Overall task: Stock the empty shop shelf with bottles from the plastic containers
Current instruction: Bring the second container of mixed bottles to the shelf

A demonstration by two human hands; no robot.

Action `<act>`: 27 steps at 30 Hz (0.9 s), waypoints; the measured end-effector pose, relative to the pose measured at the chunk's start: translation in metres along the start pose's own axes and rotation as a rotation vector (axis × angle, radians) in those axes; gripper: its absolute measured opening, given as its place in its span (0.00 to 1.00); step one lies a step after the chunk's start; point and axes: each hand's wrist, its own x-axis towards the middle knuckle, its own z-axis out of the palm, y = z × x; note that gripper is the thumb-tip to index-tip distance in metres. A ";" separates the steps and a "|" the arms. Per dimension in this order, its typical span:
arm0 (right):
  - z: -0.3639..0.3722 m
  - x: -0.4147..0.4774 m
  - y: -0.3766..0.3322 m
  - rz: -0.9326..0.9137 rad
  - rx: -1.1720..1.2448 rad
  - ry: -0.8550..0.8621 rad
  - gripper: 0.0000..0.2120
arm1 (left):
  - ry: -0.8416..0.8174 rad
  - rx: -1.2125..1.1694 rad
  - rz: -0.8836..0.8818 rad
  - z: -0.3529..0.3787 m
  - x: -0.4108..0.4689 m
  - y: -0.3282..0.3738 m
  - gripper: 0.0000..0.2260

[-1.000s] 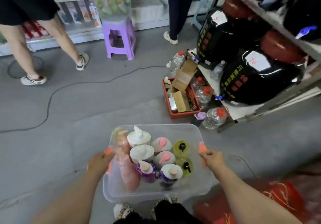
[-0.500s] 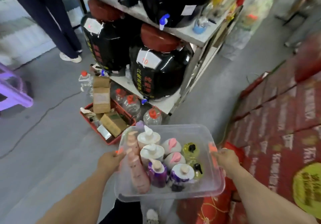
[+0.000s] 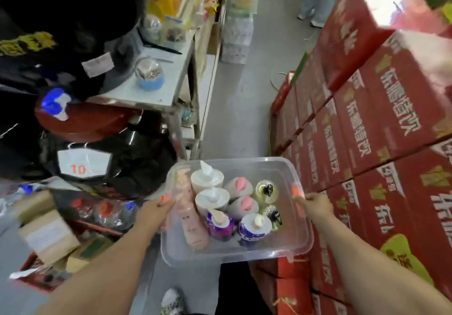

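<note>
I carry a clear plastic container (image 3: 281, 246) in front of me, low in the head view. My left hand (image 3: 154, 210) grips its left orange handle and my right hand (image 3: 315, 206) grips its right orange handle. Inside stand several bottles: a tall pink pump bottle (image 3: 189, 219) at the left, two white pump bottles (image 3: 208, 180), two grey bottles with pink caps (image 3: 241, 185), two purple bottles (image 3: 220, 224) and two yellow-green bottles with black pumps (image 3: 266, 191). No empty shop shelf shows.
A metal rack (image 3: 168, 89) with big black jars (image 3: 117, 158) stands close on the left. A red crate (image 3: 29, 278) with boxes and water bottles lies below it. Stacked red cartons (image 3: 381, 124) wall the right. A narrow grey aisle (image 3: 234, 109) runs ahead; a person stands at its far end.
My view has swung right, from the open floor toward the aisle between rack and red cartons. The container stays held by both handles, and the bottles keep their places.
</note>
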 end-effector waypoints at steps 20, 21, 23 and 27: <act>-0.108 0.279 -0.123 0.114 0.128 0.027 0.22 | 0.026 0.083 0.017 0.073 0.193 0.330 0.22; -0.110 0.291 -0.132 0.118 0.129 0.025 0.22 | 0.024 0.082 0.010 0.073 0.208 0.343 0.20; -0.112 0.319 -0.153 0.133 0.134 0.022 0.24 | 0.022 0.102 0.004 0.073 0.244 0.370 0.18; -0.115 0.375 -0.199 0.152 0.135 0.046 0.28 | -0.033 0.167 0.036 0.067 0.310 0.433 0.16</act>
